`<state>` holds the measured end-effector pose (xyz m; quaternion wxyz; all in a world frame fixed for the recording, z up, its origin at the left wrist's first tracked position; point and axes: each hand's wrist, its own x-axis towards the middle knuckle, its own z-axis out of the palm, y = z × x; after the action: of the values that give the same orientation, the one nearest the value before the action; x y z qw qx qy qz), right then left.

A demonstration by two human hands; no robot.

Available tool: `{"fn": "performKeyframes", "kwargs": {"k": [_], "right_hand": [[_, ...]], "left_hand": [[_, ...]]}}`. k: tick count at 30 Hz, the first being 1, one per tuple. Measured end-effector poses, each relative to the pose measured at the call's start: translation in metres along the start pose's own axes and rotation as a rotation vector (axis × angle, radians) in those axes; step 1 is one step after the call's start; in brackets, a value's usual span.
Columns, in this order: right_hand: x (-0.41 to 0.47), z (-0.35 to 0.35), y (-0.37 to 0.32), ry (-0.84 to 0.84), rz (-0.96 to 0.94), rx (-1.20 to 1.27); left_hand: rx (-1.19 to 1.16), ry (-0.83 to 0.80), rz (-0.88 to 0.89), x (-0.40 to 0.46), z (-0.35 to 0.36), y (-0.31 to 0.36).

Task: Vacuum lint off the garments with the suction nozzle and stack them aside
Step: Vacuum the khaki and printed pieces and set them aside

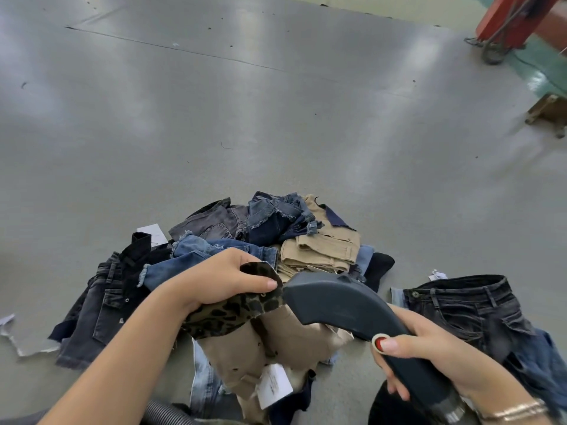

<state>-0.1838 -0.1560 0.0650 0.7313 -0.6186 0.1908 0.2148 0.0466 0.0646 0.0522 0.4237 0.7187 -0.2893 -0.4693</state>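
Head view, looking down at a grey floor (276, 102). Left hand (224, 279) pinches the waistband edge of a leopard-print garment (233, 311), thumb on top, fingers curled under the fabric. The garment is lifted off the heap and its tan lining (242, 348) hangs down, with a white tag (274, 384) near the bottom. Right hand (429, 351) grips the handle of the suction nozzle (346, 302), fingers wrapped round, thumb resting on the red button (380, 343). The nozzle mouth sits right at the leopard fabric edge, touching or nearly so; I cannot tell which.

Behind the hands is a pile of garments (264, 234): blue denim, grey denim, tan pieces, frayed hems. A black denim piece (469, 305) lies separately to the right, likely the start of the stack. A ribbed hose (165, 414) shows at the bottom edge. Paper scraps (27, 345) lie to the left, and red equipment (518, 19) is top right.

Handling, as a judgement: the garment is light, soft and floppy, so it will fold and get sucked into the mouth if slack. The waistband is the stiffest part and a good hold, and keeping the cloth taut there should let the nozzle glide. The hanging tag could get pulled in. The nozzle is rigid plastic and looks 1-hand manageable, though the hose may drag on it.
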Motion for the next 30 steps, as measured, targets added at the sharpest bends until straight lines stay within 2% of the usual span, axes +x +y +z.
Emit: {"fn": "performKeyframes", "kwargs": {"k": [5,10,14,20,26,30], "right_hand": [[-0.001,-0.003,0.0,0.006,-0.009,0.016],[0.004,0.0,-0.001,-0.001,-0.036,0.018],[0.004,-0.003,-0.002,0.062,-0.089,0.058],[0.003,0.0,0.002,-0.029,-0.026,0.028],[0.007,-0.004,0.002,0.07,-0.093,0.086],[0.004,-0.005,0.005,-0.004,-0.045,0.062]], "left_hand": [[-0.046,0.048,0.05,0.0,-0.003,0.001],[0.034,-0.045,0.041,0.001,0.005,0.001],[0.008,-0.034,0.03,0.0,0.003,0.0],[0.052,-0.052,0.041,0.004,0.009,0.0],[0.055,-0.098,0.02,0.005,0.014,-0.001],[0.038,-0.097,0.029,0.007,0.014,-0.001]]}}
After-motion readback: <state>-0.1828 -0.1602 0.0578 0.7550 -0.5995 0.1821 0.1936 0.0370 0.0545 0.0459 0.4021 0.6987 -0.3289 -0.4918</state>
